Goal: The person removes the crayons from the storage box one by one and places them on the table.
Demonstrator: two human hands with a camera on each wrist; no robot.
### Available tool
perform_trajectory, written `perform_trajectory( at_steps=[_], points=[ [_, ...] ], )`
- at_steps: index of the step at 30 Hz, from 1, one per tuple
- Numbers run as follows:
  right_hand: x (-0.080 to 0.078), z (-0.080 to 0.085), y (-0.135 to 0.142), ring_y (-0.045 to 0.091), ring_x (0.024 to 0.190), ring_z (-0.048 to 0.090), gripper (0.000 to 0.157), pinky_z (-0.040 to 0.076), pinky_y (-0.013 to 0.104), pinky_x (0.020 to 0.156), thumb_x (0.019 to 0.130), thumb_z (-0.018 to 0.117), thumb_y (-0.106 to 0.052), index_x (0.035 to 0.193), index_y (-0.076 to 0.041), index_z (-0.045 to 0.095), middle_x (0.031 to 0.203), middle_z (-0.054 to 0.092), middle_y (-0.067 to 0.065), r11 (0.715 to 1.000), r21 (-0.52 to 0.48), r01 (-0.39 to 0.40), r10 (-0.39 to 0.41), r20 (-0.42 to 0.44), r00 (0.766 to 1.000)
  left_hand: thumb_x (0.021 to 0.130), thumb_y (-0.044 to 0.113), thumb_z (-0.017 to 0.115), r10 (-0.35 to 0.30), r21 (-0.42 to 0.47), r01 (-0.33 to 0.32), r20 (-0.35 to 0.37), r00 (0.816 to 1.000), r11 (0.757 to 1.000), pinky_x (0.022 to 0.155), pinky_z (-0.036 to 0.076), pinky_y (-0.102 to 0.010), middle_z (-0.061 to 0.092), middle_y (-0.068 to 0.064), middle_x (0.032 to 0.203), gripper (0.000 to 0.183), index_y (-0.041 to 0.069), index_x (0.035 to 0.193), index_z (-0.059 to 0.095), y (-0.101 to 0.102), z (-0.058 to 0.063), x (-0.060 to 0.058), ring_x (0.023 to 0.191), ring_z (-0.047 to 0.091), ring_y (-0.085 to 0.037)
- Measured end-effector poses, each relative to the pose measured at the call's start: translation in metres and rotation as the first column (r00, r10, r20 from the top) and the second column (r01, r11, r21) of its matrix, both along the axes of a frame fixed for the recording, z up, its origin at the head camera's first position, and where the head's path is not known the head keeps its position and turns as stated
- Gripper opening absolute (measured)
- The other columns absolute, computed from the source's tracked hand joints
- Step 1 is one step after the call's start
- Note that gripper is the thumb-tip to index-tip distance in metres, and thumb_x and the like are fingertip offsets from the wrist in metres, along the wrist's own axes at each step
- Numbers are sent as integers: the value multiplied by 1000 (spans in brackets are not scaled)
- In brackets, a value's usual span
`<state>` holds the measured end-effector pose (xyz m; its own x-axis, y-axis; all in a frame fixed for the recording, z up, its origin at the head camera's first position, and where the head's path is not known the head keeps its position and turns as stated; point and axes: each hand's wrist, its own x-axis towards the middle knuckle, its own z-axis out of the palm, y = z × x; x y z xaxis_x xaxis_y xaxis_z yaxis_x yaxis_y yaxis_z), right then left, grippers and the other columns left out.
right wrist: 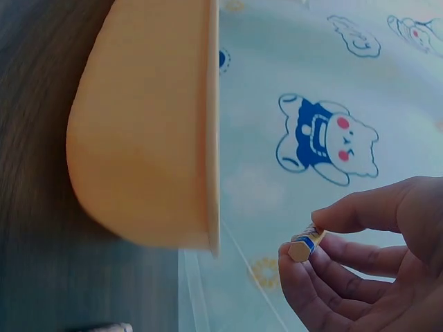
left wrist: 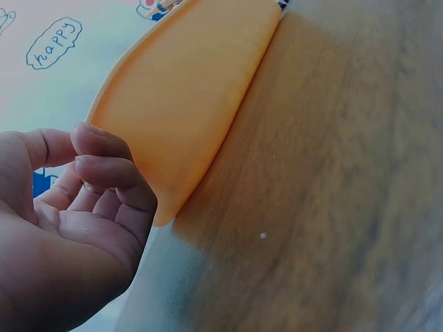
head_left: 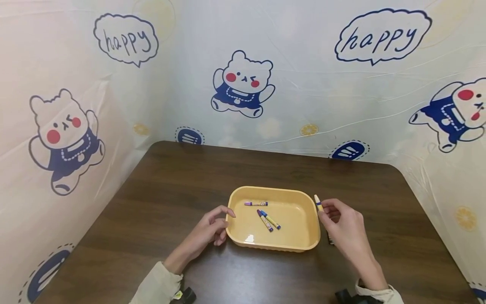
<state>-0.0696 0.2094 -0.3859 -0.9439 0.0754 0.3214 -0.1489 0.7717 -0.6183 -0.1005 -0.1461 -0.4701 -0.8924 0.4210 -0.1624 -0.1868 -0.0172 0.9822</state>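
Observation:
A yellow plastic tray [head_left: 273, 246] stands on the dark wooden table. Inside it lie a purple crayon [head_left: 256, 204], a dark-tipped crayon [head_left: 265, 221] and a blue-tipped crayon [head_left: 271, 220], the last two side by side. My left hand [head_left: 209, 230] holds the tray's left rim, index finger over the edge; the left wrist view shows the curled fingers [left wrist: 104, 162] against the rim. Just outside the right rim, my right hand [head_left: 345, 221] pinches a cream-coloured crayon [head_left: 318, 202] between thumb and fingers. Its flat end [right wrist: 300, 251] faces the right wrist camera.
Another crayon [head_left: 330, 239] lies on the table right of the tray, partly hidden by my right hand. The table [head_left: 182, 169] reaches back to a cloth backdrop [head_left: 303, 97] printed with bears, which also rises at both sides.

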Motion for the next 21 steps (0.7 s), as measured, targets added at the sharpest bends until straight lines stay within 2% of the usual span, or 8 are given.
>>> perform_trajectory(
  at_steps=[9, 17, 21],
  points=[
    [6, -3, 25, 21, 77, 67, 14, 49, 19, 61, 82, 77, -7, 95, -4, 72, 82, 69, 2, 996, 41, 74, -73, -14, 997, 99, 4, 47, -5, 12, 5, 6, 1000, 1000, 48, 39, -24, 50, -6, 63, 24, 8, 122, 51, 0, -1, -1, 52, 46, -16],
    [8, -22, 49, 18, 74, 66, 14, 46, 24, 61, 83, 78, -12, 94, -5, 72, 81, 71, 3, 986, 66, 151, -155, 51, 987, 98, 6, 49, -2, 7, 2, 9, 1000, 1000, 48, 40, -23, 50, -4, 63, 24, 7, 122, 51, 0, -2, 0, 51, 47, -16],
    [9, -33, 60, 18, 74, 66, 15, 46, 24, 60, 84, 77, -12, 95, -4, 72, 81, 71, 4, 984, 70, 165, -171, 93, 981, 99, 5, 48, -14, 13, 14, -1, 1000, 1000, 48, 40, -23, 50, -5, 63, 24, 5, 123, 50, 0, -2, -1, 51, 46, -15]
  ],
)
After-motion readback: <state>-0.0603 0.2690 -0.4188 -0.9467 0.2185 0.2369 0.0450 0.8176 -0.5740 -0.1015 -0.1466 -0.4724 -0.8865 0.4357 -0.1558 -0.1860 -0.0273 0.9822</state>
